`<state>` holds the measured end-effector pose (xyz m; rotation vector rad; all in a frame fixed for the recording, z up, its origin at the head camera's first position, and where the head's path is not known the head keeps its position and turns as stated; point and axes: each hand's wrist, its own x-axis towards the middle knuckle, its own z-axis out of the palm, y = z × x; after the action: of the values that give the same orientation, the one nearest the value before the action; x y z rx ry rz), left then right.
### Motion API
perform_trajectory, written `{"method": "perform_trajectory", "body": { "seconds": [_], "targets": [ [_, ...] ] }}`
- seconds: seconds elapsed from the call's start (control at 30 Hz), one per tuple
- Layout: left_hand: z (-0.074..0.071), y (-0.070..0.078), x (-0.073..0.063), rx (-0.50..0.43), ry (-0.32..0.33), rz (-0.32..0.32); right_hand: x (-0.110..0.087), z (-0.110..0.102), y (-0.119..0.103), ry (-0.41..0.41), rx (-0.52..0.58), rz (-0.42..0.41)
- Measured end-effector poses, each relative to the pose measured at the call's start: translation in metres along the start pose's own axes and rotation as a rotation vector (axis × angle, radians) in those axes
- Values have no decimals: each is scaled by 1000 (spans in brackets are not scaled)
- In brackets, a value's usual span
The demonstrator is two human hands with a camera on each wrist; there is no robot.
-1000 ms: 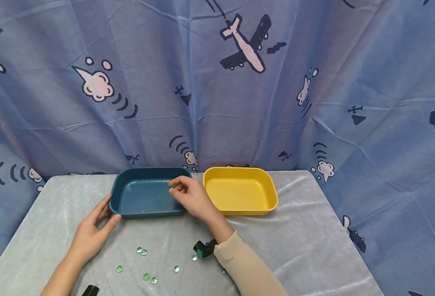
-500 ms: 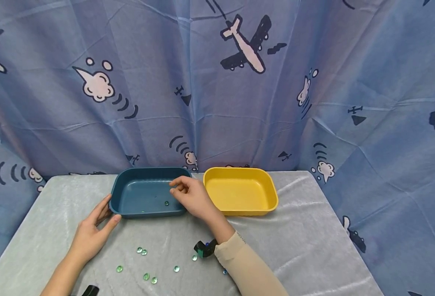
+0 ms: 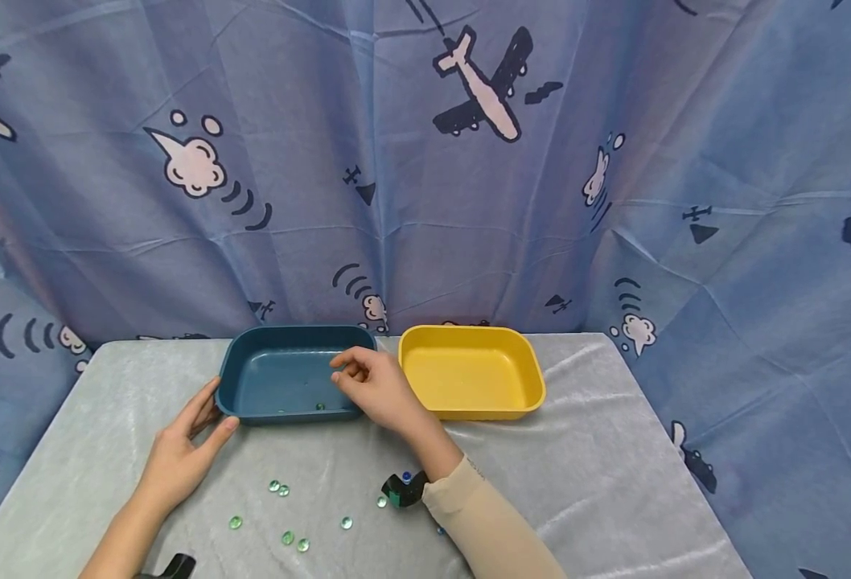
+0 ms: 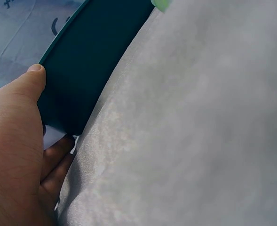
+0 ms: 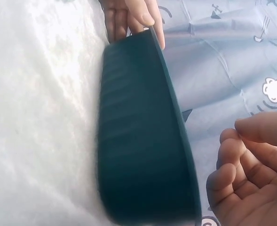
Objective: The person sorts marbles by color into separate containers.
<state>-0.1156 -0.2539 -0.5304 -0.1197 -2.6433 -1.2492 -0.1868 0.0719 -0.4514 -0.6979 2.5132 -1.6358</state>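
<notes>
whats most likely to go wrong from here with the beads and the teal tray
1. The right sleeve and black wrist device appear close to a loose pale bead; drawing the arm back could knock it away.
2. The left hand grips the teal tray at one end only, so a tug might tilt or slide it, perhaps sending the green bead inside rolling.

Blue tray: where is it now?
In the head view, the blue tray sits left of centre at the far edge of the table, left of the yellow tray, with the left grip at its left end.
</notes>
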Motion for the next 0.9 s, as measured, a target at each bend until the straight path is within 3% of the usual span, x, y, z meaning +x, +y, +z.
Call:
{"method": "perform_trajectory", "body": {
  "seconds": [0.27,0.53,0.9],
  "targets": [
    [-1,-2,2,-4,2,1,-14,3,-11,-74,-2,-2],
    [-3,-1,1,-7,2,6,-35,1,-13,-155,-76,-47],
    [1,-3,0,10,9,19,-65,-10,-8,-245,-137,-12]
  ]
}}
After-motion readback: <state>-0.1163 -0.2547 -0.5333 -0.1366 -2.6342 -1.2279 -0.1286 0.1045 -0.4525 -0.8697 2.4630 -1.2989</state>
